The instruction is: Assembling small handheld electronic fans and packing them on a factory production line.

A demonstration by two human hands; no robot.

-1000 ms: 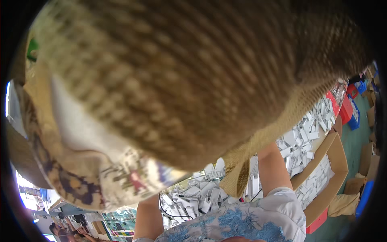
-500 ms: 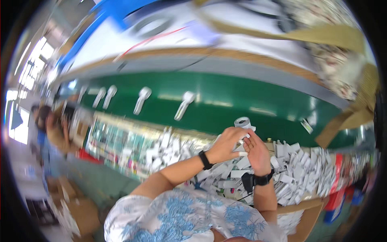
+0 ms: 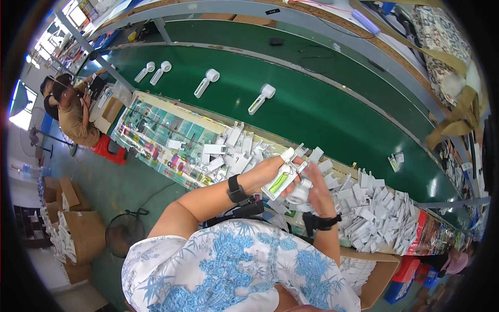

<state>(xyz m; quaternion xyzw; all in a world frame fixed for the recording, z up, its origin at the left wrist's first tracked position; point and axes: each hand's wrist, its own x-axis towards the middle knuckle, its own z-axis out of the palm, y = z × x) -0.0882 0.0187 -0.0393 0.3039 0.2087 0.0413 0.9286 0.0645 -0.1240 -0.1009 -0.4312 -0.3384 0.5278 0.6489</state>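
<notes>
My left hand is closed round a white fan-like handle whose open side shows a green battery and thin wires. White covers sit on some fingertips. Beside the handle, a round white head lies between my two hands; how it joins the handle is hard to make out. Just right of it is my right hand, somewhat blurred, its fingers stretched out along the head. Below both hands spread loose white housing parts. Another heap of white parts is left of my left hand.
Beyond the bench, a green conveyor belt carries several assembled white fan-like units and a small white part. A metal post stands at far left, near seated people. Cardboard boxes and a floor fan are left; an open carton is at lower right.
My hands have come back from the belt's edge toward my body, bringing the round-headed unit with them. The handle's open side now shows. The view has shifted, and the units appear farther up.
</notes>
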